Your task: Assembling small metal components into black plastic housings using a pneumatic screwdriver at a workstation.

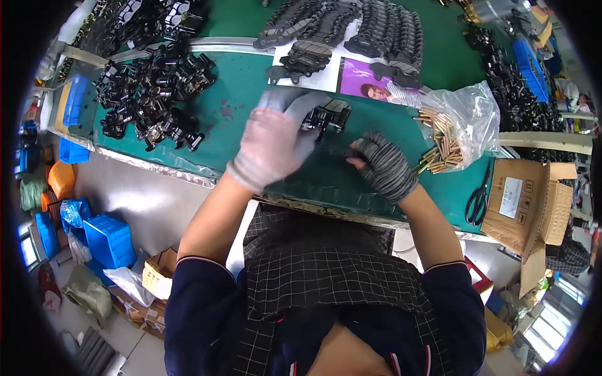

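1. At right side of left hand [269, 138], over green table [210, 147]: see black assembly [337, 115].
2. Seems stiff, rather heavy; grip by sides.
3. Cannot tell left hand's opening or hold (blur); see right hand [385, 166] curled, cannot tell hold.

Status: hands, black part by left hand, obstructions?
Left hand blurred, at black part, grip unclear. Right hand curled nearby, contents unclear. Loose brass-coloured pins close on its right, not between hands.
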A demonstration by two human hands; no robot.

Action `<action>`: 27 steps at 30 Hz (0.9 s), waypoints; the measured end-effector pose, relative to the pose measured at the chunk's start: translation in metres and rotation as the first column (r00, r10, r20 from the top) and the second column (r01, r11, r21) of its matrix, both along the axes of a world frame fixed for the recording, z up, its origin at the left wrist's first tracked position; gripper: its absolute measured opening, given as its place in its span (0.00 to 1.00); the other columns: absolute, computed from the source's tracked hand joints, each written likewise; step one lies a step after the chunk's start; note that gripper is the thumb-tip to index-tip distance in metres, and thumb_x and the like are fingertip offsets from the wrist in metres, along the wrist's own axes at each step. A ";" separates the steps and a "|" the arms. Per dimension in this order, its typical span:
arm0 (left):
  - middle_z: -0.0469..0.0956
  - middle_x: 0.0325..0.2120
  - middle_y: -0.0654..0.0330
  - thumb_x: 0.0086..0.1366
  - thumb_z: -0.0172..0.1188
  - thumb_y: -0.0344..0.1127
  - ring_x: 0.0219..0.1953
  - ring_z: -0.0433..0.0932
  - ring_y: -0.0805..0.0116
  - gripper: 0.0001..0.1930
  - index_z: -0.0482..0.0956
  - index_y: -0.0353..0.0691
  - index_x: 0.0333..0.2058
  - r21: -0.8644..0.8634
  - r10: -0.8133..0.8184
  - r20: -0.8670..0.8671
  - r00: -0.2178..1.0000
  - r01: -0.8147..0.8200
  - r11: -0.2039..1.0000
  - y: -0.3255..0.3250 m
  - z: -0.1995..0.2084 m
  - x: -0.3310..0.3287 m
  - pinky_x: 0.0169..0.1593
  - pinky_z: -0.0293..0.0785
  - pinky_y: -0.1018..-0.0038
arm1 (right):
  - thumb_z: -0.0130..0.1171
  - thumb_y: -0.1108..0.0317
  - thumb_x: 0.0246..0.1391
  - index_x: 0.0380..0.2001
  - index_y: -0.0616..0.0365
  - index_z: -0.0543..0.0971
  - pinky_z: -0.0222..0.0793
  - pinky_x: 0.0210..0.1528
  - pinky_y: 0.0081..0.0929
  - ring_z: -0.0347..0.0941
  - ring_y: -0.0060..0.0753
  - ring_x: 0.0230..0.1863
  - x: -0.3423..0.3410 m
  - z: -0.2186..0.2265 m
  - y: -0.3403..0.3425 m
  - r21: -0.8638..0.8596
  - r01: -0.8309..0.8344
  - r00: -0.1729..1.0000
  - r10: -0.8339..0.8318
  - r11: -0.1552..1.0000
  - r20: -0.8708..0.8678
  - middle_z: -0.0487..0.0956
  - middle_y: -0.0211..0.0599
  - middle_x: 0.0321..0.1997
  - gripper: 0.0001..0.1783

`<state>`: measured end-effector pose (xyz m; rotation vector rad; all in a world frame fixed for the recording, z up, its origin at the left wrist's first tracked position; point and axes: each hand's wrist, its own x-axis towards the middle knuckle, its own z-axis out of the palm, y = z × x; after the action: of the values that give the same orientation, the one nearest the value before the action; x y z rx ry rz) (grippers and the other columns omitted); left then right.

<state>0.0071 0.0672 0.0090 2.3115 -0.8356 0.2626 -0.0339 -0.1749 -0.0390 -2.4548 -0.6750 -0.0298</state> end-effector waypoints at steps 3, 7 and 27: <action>0.75 0.34 0.53 0.49 0.65 0.28 0.35 0.75 0.50 0.21 0.75 0.42 0.45 0.021 0.027 -0.051 0.998 -0.026 0.999 0.003 -0.013 -0.028 0.39 0.73 0.62 | 0.66 0.65 0.45 0.37 0.56 0.78 0.72 0.39 0.37 0.74 0.43 0.39 -0.005 0.000 0.006 0.019 -0.058 0.998 0.058 0.998 0.022 0.75 0.40 0.39 0.15; 0.76 0.30 0.54 0.48 0.66 0.30 0.33 0.75 0.52 0.19 0.76 0.42 0.41 0.038 0.022 -0.158 0.987 -0.016 0.999 0.003 -0.047 -0.046 0.37 0.72 0.63 | 0.68 0.66 0.43 0.37 0.55 0.78 0.71 0.38 0.36 0.74 0.42 0.36 0.002 -0.003 0.004 0.119 -0.080 0.997 0.080 0.990 0.004 0.76 0.38 0.35 0.16; 0.74 0.38 0.53 0.41 0.69 0.31 0.42 0.74 0.51 0.23 0.77 0.42 0.40 0.146 -0.087 0.191 0.978 0.059 0.987 0.014 -0.027 -0.001 0.45 0.72 0.61 | 0.67 0.58 0.46 0.34 0.57 0.80 0.74 0.36 0.35 0.78 0.43 0.33 0.031 0.009 0.045 0.080 0.039 0.998 -0.035 0.996 -0.055 0.81 0.41 0.31 0.16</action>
<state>0.0061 0.0814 -0.0177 2.4061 -1.0661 0.4173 -0.0025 -0.1302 -0.0296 -2.3817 -0.5939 -0.0057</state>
